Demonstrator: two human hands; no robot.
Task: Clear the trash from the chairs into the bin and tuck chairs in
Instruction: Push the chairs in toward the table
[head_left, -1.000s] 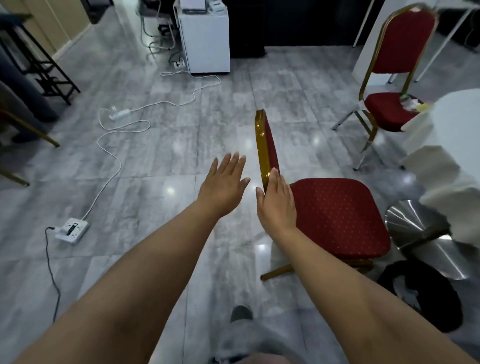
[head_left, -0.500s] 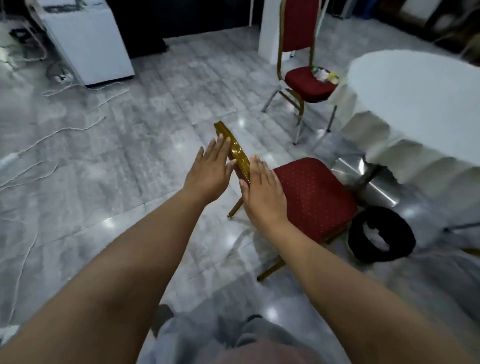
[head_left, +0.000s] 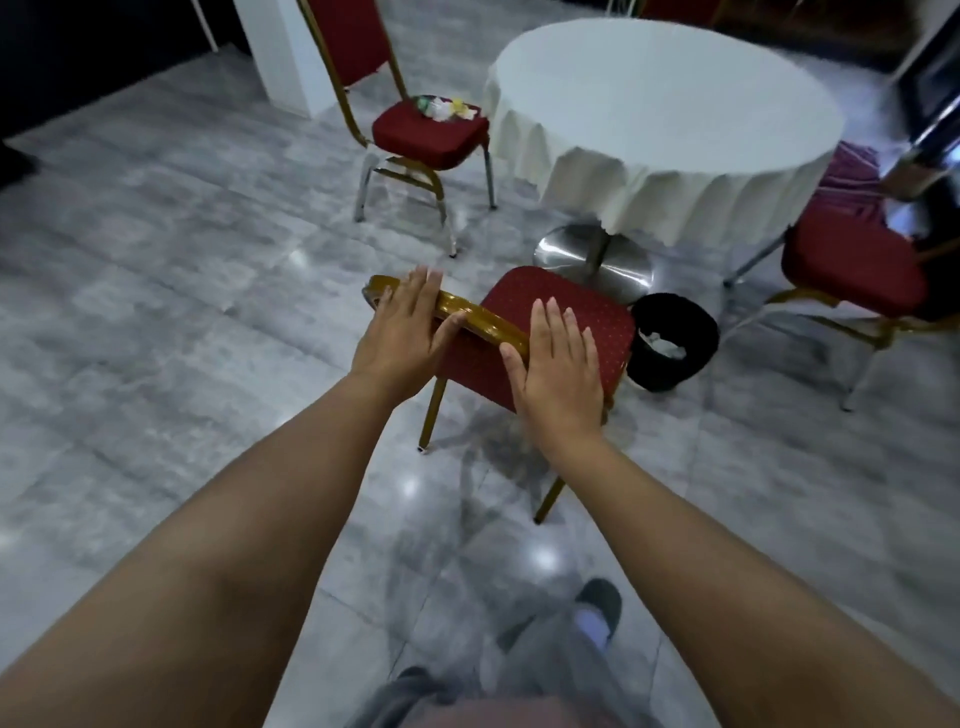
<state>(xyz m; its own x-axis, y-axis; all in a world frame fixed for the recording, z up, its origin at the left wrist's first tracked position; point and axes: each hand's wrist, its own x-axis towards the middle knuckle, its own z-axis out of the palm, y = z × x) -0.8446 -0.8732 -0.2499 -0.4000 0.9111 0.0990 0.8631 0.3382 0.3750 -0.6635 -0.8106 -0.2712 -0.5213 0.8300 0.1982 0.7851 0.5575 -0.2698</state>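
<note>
- The near chair had swung round since a second earlier: then its gold backrest stood edge-on to the camera, now the backrest lay crosswise under both hands and the seat faced the desk.
- That probably meant the chair was lined up for pushing in; its seat looked bare of trash.
- The left hand rested on the backrest's top rail, fingers straight and close together, thumb along the rail.
- The right hand lay flat at the rail's other end, fingers straight and slightly spread, gripping nothing.
- A second earlier both hands were flat beside the upright back.
- The black bin stood just beside the seat, paper inside.
- The far chair carried trash on its seat, not yet cleared.
</note>
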